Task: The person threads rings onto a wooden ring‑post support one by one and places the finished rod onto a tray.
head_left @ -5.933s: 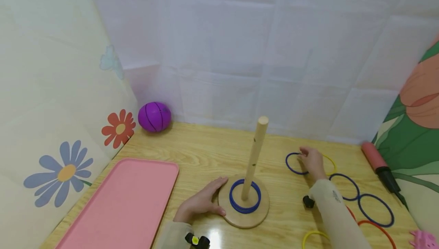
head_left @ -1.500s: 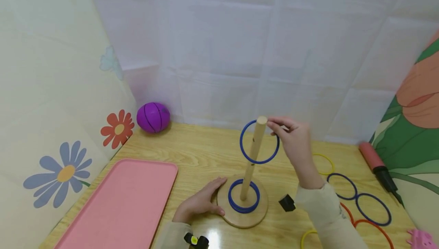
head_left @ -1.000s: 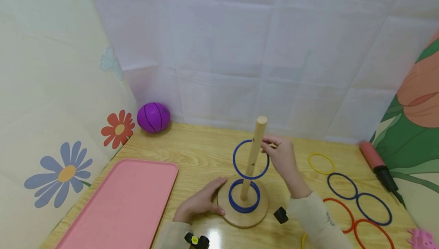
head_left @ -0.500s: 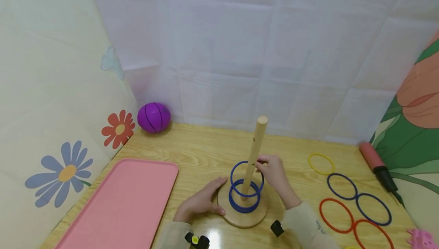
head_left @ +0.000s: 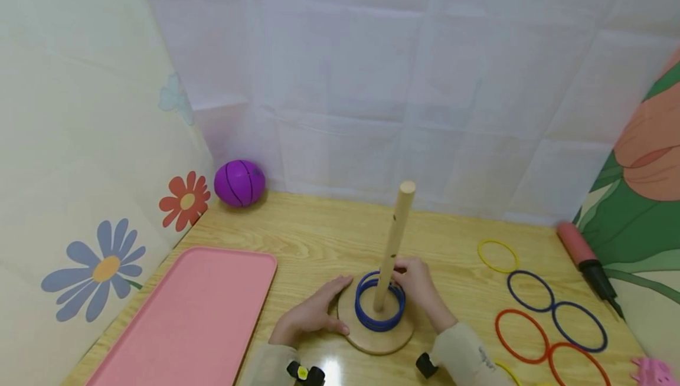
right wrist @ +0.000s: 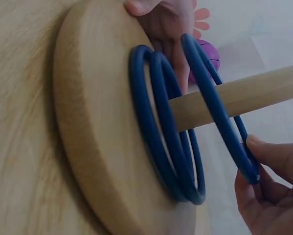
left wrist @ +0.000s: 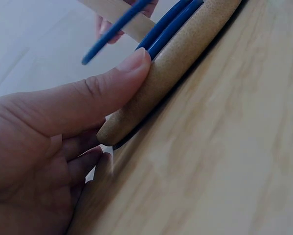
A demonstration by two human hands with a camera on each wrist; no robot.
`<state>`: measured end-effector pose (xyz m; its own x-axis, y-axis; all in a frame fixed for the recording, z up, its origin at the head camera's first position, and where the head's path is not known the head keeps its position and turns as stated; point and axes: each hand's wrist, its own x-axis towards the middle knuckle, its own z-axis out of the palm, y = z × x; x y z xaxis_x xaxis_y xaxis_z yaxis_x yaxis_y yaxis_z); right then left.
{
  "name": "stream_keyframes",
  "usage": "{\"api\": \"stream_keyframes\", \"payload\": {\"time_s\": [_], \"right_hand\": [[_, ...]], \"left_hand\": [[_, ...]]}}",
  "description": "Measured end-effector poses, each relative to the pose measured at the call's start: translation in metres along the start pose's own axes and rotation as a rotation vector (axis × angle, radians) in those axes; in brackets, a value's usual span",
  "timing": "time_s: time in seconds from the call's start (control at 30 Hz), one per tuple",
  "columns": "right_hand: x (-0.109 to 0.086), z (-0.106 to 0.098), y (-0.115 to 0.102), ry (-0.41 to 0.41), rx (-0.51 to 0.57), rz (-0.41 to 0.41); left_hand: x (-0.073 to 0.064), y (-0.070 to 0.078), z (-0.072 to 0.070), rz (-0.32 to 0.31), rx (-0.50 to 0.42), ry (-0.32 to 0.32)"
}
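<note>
A wooden ring-toss stand has an upright peg on a round base. My left hand holds the base by its left edge, thumb on top and fingers along the rim in the left wrist view. Low on the peg, my right hand pinches a blue ring between thumb and fingers. That ring encircles the peg and tilts, its far side raised on the hand's side. Beneath it, several blue rings lie loosely stacked around the peg's foot.
To the right lie two blue rings, two red rings and a yellow ring; more yellow shows at the bottom edge. A pink tray lies left, a purple ball behind it. A pink-and-black pump sits far right.
My right hand picked up a blue ring from the right, brought it over the peg's top and lowered it to just above the stacked rings. The left hand stays at the base.
</note>
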<state>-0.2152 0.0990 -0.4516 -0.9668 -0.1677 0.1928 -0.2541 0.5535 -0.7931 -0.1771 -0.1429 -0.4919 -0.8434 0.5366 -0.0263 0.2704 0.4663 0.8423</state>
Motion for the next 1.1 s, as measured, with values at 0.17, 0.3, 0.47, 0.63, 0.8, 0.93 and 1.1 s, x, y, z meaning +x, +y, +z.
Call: {"api": "stream_keyframes", "payload": {"time_s": [0.17, 0.3, 0.47, 0.63, 0.8, 0.93, 1.1], "right_hand": [[-0.001, 0.003, 0.005, -0.040, 0.045, 0.014], [-0.001, 0.006, 0.009, -0.060, 0.069, 0.024], [0.000, 0.008, 0.012, -0.044, 0.032, 0.024], [-0.001, 0.008, 0.013, -0.005, -0.049, -0.013], [-0.001, 0.009, 0.013, 0.005, -0.058, -0.006], [-0.001, 0.009, 0.013, 0.014, -0.064, -0.009], [-0.001, 0.008, 0.016, 0.010, -0.025, 0.045]], "left_hand": [[0.000, 0.001, 0.000, -0.009, -0.012, -0.003], [0.000, 0.001, 0.000, -0.015, -0.013, -0.006], [0.000, 0.001, 0.000, -0.018, -0.010, -0.006], [0.000, 0.002, 0.000, -0.021, -0.002, -0.006], [0.001, 0.002, -0.001, -0.023, -0.007, -0.014], [0.001, 0.002, -0.001, -0.028, -0.018, -0.020], [0.001, 0.001, -0.002, -0.031, -0.018, -0.022]]}}
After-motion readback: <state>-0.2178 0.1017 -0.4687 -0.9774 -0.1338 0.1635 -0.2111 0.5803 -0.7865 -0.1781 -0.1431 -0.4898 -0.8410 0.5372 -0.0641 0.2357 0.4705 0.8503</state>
